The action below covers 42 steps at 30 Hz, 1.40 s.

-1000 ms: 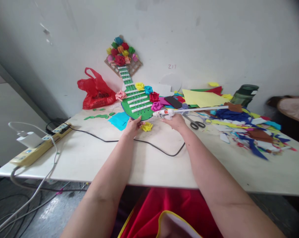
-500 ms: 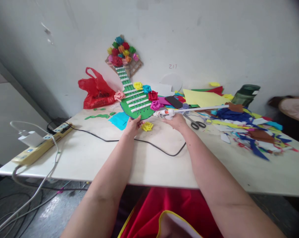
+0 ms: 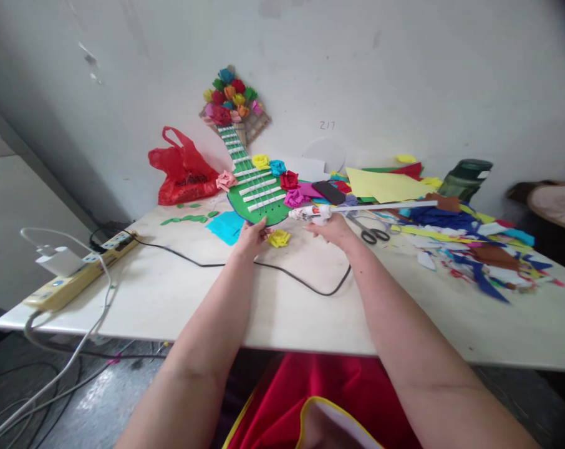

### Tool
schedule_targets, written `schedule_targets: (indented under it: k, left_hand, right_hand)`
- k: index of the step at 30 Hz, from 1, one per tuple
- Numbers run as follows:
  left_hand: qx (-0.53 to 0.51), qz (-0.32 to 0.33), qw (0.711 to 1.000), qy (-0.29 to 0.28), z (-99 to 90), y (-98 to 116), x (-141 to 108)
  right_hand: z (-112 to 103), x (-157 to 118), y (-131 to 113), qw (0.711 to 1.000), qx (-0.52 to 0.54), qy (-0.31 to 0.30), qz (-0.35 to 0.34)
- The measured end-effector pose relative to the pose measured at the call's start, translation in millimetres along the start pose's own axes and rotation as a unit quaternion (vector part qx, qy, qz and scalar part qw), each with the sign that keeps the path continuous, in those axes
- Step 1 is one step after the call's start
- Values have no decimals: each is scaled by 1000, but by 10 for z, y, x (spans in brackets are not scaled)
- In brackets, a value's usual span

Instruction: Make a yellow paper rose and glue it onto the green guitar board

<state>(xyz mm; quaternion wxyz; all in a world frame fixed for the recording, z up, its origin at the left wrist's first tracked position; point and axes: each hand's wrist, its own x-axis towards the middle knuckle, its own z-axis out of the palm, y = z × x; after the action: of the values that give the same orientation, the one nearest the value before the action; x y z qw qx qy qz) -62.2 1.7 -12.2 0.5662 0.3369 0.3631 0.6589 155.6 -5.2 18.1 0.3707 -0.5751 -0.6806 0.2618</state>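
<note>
My left hand grips the lower edge of a green paper lute-shaped craft, thumb on its front. White strips and dark strings cross the craft, and paper flowers line both its sides. My right hand is closed around a white glue gun with a long glue stick sticking out of its back. The gun's nozzle points left, close to the craft's lower right edge; I cannot tell whether it touches. A yellow paper flower lies on the table between my hands.
Scissors and a heap of paper scraps lie to the right, near a green bottle. A red plastic bag stands left. A black cord runs across the table from a power strip.
The glue gun has shifted very slightly left along the craft's lower edge, with its stick tilted a bit differently. My left hand keeps its hold in the same place.
</note>
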Motion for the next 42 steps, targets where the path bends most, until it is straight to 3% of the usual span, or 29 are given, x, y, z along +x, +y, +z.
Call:
schedule_targets:
  k: [7,16,42]
  left_hand:
    - [-2,1,1000,4,1,-6,19]
    - [-3,2,1000,1,4,-7,15]
    - [7,0,1000,-10,28,-16,0]
  right_hand:
    - [-8,14,1,999,-37,1,17]
    - [-34,25,-3,991,-128,30,-38]
    - [-20,7,-28,985,-166,47,-19]
